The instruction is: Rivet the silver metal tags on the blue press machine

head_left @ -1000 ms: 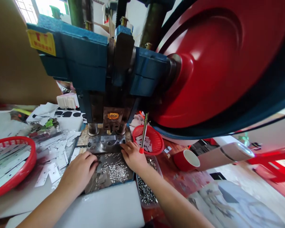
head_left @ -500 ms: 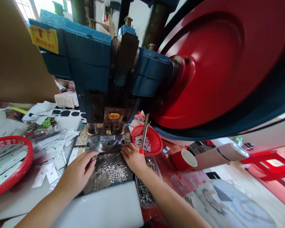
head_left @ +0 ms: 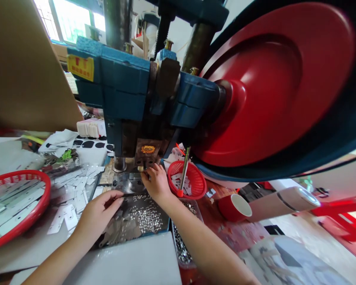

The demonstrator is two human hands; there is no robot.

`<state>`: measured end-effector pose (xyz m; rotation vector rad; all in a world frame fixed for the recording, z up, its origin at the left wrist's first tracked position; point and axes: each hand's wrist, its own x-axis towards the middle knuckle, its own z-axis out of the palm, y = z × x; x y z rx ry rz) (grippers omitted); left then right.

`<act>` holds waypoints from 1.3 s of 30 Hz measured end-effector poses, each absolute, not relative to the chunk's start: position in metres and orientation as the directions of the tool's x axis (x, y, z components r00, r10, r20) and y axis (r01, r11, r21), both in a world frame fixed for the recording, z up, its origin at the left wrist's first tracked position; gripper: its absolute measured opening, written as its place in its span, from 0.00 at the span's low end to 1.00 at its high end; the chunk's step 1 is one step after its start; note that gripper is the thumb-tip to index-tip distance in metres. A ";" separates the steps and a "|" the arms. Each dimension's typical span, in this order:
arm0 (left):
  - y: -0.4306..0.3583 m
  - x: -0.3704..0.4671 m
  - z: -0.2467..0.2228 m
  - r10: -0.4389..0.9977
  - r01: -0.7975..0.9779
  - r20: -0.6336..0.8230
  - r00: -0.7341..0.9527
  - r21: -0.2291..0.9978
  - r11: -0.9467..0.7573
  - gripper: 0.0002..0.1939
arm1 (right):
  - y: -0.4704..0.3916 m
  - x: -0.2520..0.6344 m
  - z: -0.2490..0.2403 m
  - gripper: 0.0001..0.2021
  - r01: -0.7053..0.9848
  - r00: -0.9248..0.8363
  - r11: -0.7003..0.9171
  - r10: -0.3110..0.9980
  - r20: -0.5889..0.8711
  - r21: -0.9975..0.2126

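Observation:
My left hand is closed, thumb against fingers, on a thin dark stick-like tool that points right across the front of the die. My right hand reaches in under the ram of the blue press, its fingertips at the right side of the metal die. Those fingers are bent together; whatever they may hold is hidden. Below both hands lies a dark plate scattered with small shiny metal parts.
At left, a red basket and loose flat metal strips. Right of the die stand a red basket, a lever with red tip, a tub of small parts, a red cup and a flask. The red flywheel overhangs.
My right hand has moved forward from the plate's edge to the die under the ram. My left hand stays near the die's front left, the dark tool now showing. The view has shifted slightly.

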<state>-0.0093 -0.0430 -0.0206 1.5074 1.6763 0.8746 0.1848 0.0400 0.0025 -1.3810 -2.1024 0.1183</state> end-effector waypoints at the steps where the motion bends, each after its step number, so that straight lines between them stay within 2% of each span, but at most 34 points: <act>1: -0.043 -0.010 -0.019 0.995 0.506 -0.061 -0.074 0.858 0.091 0.17 | 0.042 0.182 0.002 0.05 0.817 -0.275 0.446 0.859 0.433 -0.366; 8: -0.029 -0.015 -0.001 0.988 0.416 -0.090 -0.122 0.900 0.133 0.18 | 0.032 0.189 0.005 0.08 0.767 -0.405 0.569 0.789 0.462 -0.297; 13: -0.008 -0.011 0.013 0.995 0.451 0.012 -0.102 0.892 0.036 0.17 | 0.018 0.193 0.013 0.12 0.747 -0.477 0.616 0.759 0.443 -0.251; 16: 0.008 0.000 0.018 0.997 0.501 0.037 -0.075 0.865 0.005 0.18 | 0.016 0.195 0.011 0.12 0.719 -0.467 0.619 0.767 0.440 -0.316; 20: 0.025 0.016 0.016 0.997 0.571 0.051 -0.065 0.821 -0.005 0.15 | 0.019 0.199 0.003 0.13 0.652 -0.369 0.576 0.809 0.458 -0.493; 22: 0.029 0.021 0.012 0.995 0.589 0.084 -0.053 0.808 -0.037 0.14 | 0.020 0.200 0.001 0.13 0.656 -0.343 0.555 0.822 0.454 -0.511; 30: 0.034 0.019 0.000 0.980 0.642 0.197 -0.042 0.756 -0.124 0.13 | 0.018 0.203 0.006 0.12 0.728 -0.415 0.567 0.811 0.412 -0.386; 36: 0.043 0.018 -0.010 0.981 0.626 0.195 0.011 0.764 -0.159 0.12 | 0.019 0.196 0.011 0.12 0.760 -0.464 0.606 0.760 0.456 -0.236; 39: 0.047 0.019 -0.012 0.983 0.609 0.181 0.020 0.778 -0.156 0.12 | 0.023 0.194 0.009 0.11 0.738 -0.437 0.603 0.769 0.466 -0.304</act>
